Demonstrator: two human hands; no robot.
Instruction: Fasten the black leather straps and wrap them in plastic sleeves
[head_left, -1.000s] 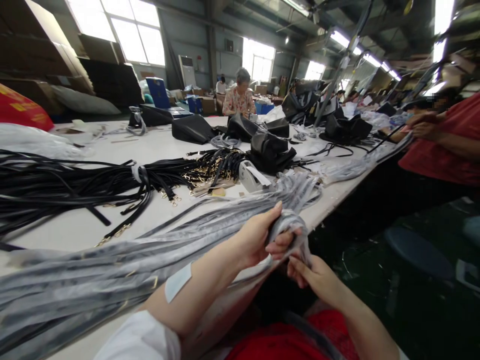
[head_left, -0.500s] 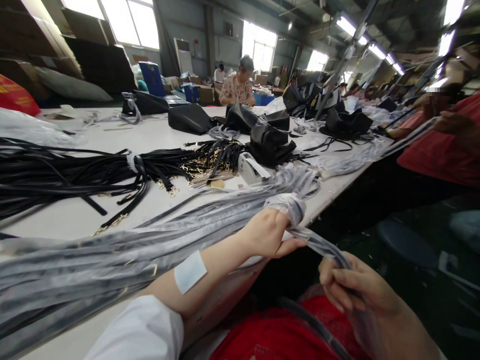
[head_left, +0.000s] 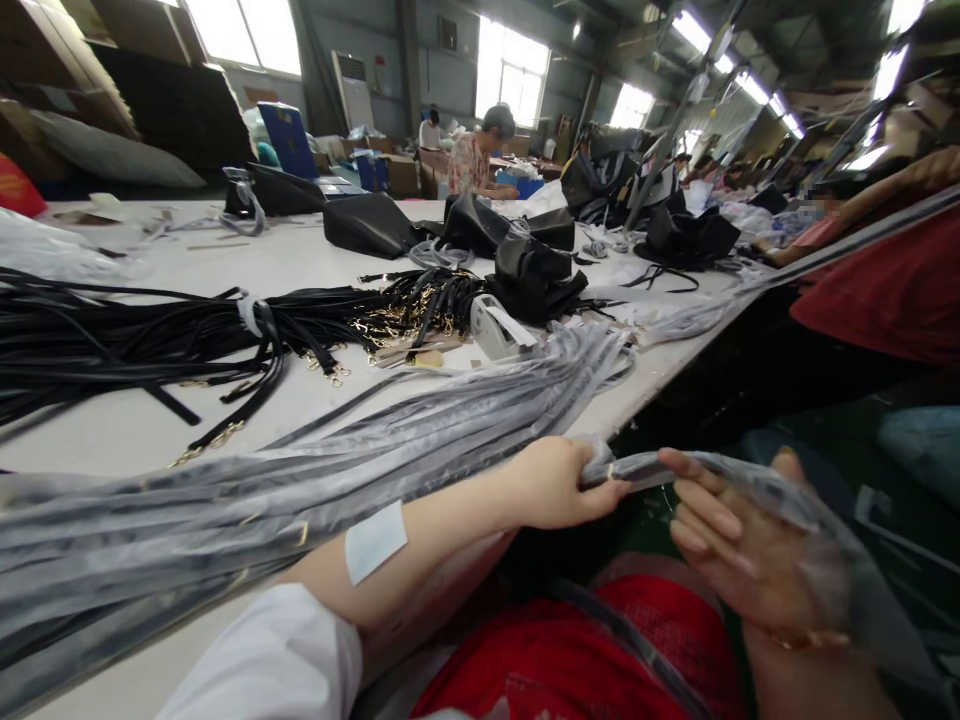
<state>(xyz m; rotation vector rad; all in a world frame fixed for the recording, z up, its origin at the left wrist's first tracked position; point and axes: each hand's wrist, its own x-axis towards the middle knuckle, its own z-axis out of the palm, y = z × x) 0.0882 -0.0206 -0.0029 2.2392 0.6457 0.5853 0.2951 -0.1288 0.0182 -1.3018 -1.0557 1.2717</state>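
My left hand [head_left: 559,482] is closed around a plastic-wrapped strap [head_left: 637,468], just past the front edge of the table. A gold-coloured bit shows on the strap beside my left thumb. From there the strap stretches to my right hand [head_left: 739,535], which holds it across the index finger and thumb while the other fingers curl loosely. Its clear sleeve drapes over the back of that hand, blurred. Under my left forearm lies a long bundle of plastic-wrapped straps [head_left: 420,440]. Another dark strap [head_left: 630,635] crosses my red-clad lap.
Black straps with gold clasps [head_left: 300,320] lie tied on the white table [head_left: 247,415]. Beyond them are a tape dispenser [head_left: 491,330] and black bags [head_left: 536,280]. At right, a person in red [head_left: 892,280] holds a long strap; another person [head_left: 480,155] works across the table.
My right hand has risen, turned and loosened its fingers, bringing the strap up nearly level. My left hand has turned slightly, hiding most of the wound coil. The person at right has raised an arm.
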